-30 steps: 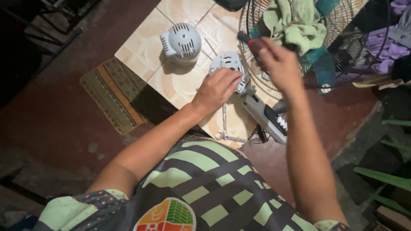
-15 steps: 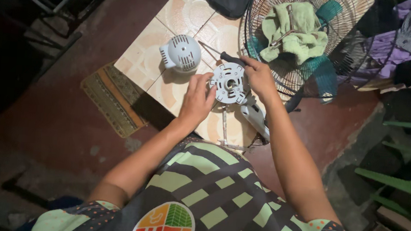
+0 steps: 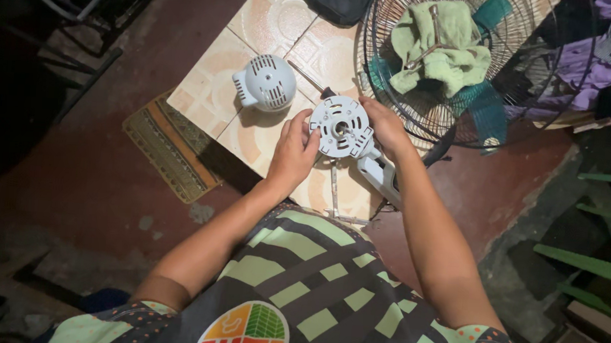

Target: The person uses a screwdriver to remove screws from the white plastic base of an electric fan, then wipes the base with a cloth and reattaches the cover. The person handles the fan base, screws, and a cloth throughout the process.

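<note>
On the tiled table, the domed rear cover sits apart at the left. The left hand has slid up from the tabletop to grip the round motor housing by its left rim. The right hand, raised a second ago, now clasps the right rim. The housing's slotted face points up at me; its white neck runs down-right. Fan grille beyond.
</note>
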